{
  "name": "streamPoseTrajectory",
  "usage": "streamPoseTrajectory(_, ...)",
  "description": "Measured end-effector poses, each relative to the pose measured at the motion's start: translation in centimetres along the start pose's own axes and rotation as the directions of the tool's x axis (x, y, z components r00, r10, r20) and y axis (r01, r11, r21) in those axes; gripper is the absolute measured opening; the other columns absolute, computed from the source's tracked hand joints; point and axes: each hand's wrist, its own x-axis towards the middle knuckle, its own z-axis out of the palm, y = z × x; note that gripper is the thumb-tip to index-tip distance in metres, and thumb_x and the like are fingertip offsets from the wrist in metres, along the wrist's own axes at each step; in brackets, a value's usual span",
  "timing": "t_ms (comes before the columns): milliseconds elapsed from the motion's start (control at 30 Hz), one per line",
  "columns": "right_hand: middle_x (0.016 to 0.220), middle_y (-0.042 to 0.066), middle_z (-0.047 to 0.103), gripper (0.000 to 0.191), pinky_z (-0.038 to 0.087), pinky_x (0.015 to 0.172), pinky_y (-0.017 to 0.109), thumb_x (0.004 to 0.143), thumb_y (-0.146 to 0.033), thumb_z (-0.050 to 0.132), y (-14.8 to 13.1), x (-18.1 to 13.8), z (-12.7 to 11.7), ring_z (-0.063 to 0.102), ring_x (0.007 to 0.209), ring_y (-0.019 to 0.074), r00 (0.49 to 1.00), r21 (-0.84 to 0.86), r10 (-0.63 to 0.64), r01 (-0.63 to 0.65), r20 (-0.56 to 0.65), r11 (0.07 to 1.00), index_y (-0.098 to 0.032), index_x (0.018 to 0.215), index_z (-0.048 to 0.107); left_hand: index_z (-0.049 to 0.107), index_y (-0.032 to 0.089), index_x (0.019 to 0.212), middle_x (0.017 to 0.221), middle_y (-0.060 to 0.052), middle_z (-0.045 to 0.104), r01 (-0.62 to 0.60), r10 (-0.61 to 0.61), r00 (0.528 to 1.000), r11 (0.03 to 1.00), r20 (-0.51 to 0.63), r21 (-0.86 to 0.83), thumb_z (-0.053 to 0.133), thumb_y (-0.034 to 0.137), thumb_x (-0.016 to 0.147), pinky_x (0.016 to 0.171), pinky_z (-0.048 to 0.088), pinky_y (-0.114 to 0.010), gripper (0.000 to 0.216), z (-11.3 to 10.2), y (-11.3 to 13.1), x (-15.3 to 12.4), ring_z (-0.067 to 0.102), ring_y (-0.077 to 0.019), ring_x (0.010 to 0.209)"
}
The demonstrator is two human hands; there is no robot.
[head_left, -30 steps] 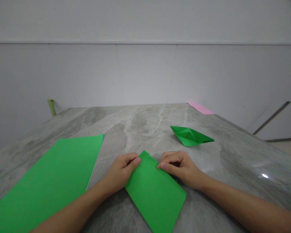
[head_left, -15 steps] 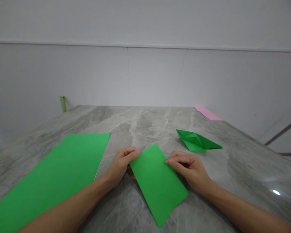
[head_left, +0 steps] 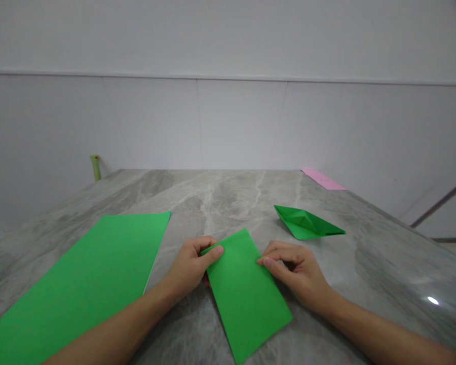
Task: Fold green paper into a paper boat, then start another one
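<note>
A rectangular piece of green paper (head_left: 247,296), seemingly folded, is held at a slant above the grey marbled table. My left hand (head_left: 193,263) grips its upper left corner, thumb on top and the other fingers underneath. At the upper right edge, my right hand (head_left: 292,268) pinches the paper between thumb and index finger. Beyond my right hand lies a folded green paper boat (head_left: 307,224), tilted on the tabletop. Whatever lies beneath the held paper is hidden.
Larger green paper sheets (head_left: 87,279) lie on the table (head_left: 228,197) at the left, partly under my left forearm. A pink sheet (head_left: 324,180) rests at the far right edge. A light green object (head_left: 96,167) stands at the far left, near the white wall (head_left: 235,121).
My left thumb has slid a little further onto the paper, and the paper has turned slightly, its bottom corner shifting left. The whole view has moved slightly; the paper boat lies as before.
</note>
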Motion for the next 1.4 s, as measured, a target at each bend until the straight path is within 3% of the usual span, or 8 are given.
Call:
streamPoseTrajectory(633,0.065,0.006,0.07,0.016,0.048,0.057,0.024,0.085,-0.017,0.065,-0.12,-0.27,-0.1,0.063,0.059,0.0142,0.989,0.005,-0.141,0.141,0.045,0.99,-0.015,0.073,0.076,0.063,0.013,0.063,0.057,0.002,0.047,-0.066,0.071,0.996,0.995,-0.057,0.081,0.067,0.055,0.075,0.049,0.032,-0.022,0.044,-0.16,0.32,0.14,0.042,-0.0112,0.053)
streamPoseTrajectory(967,0.068,0.005,0.069,0.019,0.048,0.061,0.027,0.089,-0.021,0.061,0.04,-0.48,-0.32,0.063,0.062,0.0148,0.989,0.023,-0.119,0.118,0.084,0.993,-0.017,0.077,0.075,0.065,0.015,0.065,0.059,0.001,0.052,-0.141,0.138,0.99,0.985,0.037,0.098,0.066,0.048,0.079,0.051,0.035,-0.022,0.036,-0.46,0.38,0.01,0.045,-0.0121,0.056)
streamPoseTrajectory(1233,0.074,0.007,0.071,0.017,0.05,0.063,0.027,0.089,-0.02,0.061,-0.29,-0.32,-0.28,0.066,0.068,0.0162,0.987,0.031,-0.148,0.146,0.07,0.989,-0.017,0.08,0.076,0.061,0.015,0.062,0.055,0.003,0.046,-0.147,0.137,0.987,0.981,0.084,0.123,0.065,0.049,0.079,0.047,0.032,-0.021,0.039,-0.32,0.43,-0.19,0.041,-0.0105,0.051)
streamPoseTrajectory(1400,0.075,0.007,0.072,0.018,0.051,0.064,0.027,0.089,-0.018,0.061,-0.09,-0.38,-0.33,0.066,0.068,0.0157,0.987,0.018,-0.142,0.141,0.076,0.99,-0.017,0.083,0.078,0.072,0.016,0.084,0.074,-0.003,0.067,-0.197,0.191,0.98,0.968,0.054,0.154,0.065,0.042,0.082,0.058,0.044,-0.024,0.026,-0.22,0.3,-0.23,0.058,-0.0163,0.067)
